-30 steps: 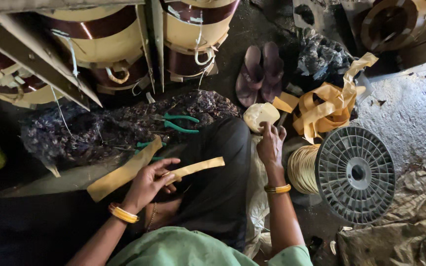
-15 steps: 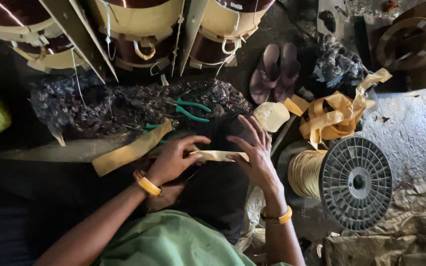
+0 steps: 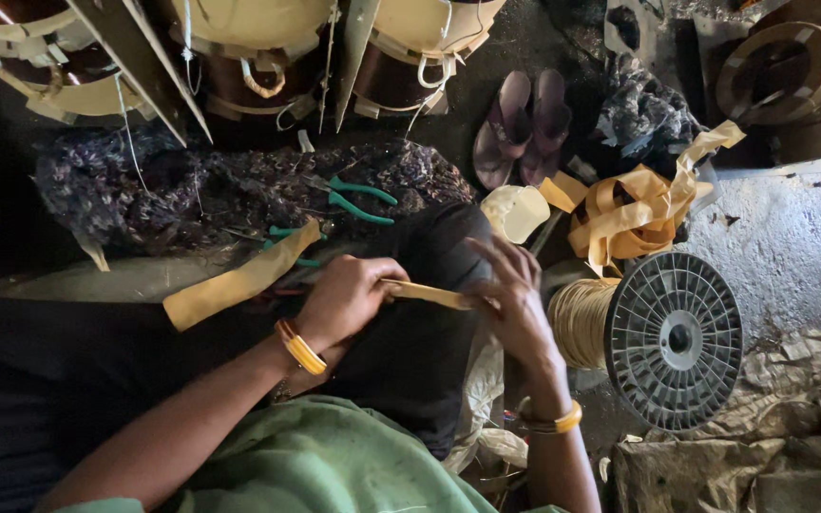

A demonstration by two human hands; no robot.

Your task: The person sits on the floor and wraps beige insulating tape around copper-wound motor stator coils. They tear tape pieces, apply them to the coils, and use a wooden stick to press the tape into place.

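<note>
Head camera view, looking straight down at a person seated on a dark floor, green garment at the bottom edge. The left hand (image 3: pixel 344 299), with an orange bangle at the wrist, is curled closed around one end of a short yellow strip of insulating paper (image 3: pixel 425 293). The right hand (image 3: pixel 510 294) is partly open, fingers spread, with the fingertips pinching the strip's other end, so the strip runs level between both hands above the dark-clothed lap. A longer yellow paper strip (image 3: pixel 239 283) lies slanted just left of the left hand. Beyond it, green-handled pliers (image 3: pixel 361 199) rest on a dark patterned cloth (image 3: pixel 144 190). To the right of the right hand stands a grey plastic spool wound with pale yellow cord (image 3: pixel 662 337). Above the spool lies a loose tangle of yellow tape (image 3: pixel 629 214), beside a pair of purple sandals (image 3: pixel 523 123). Copper-wound coils (image 3: pixel 239 57) line the top edge.
</note>
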